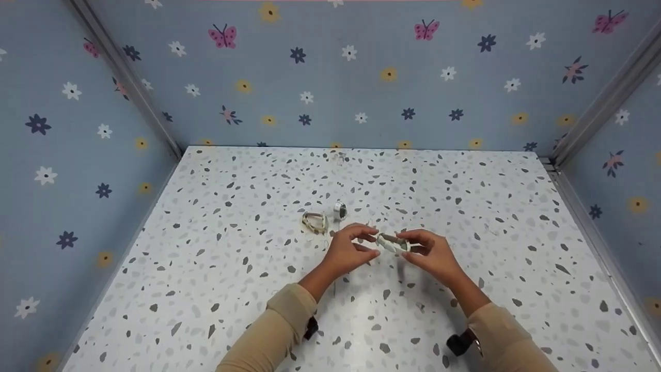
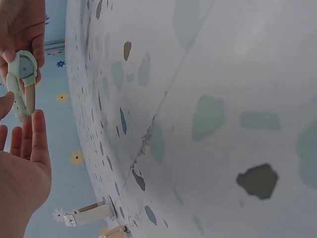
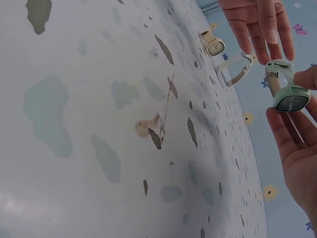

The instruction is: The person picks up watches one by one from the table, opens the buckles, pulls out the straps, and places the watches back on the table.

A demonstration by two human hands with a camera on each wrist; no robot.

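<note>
A pale mint-green wristwatch (image 1: 388, 245) is held above the table, its strap forming a loop. My right hand (image 1: 433, 256) pinches the case end between thumb and fingers; the square dial (image 3: 292, 103) shows in the right wrist view. At the strap's buckle end is my left hand (image 1: 347, 251), fingers mostly straight, fingertips at or touching the strap. Its thumb stands apart from the watch in the right wrist view. Beyond the left hand, a beige wristwatch (image 3: 216, 47) and a white wristwatch (image 2: 91, 214) stand on the table, straps looped.
The white speckled table (image 1: 248, 181) reaches a blue flowered back panel (image 1: 341, 72), with similar side panels (image 1: 62, 165) left and right. Metal rails (image 1: 129, 77) run along the corners. Dark wrist bands (image 1: 459, 343) sit at both sleeves.
</note>
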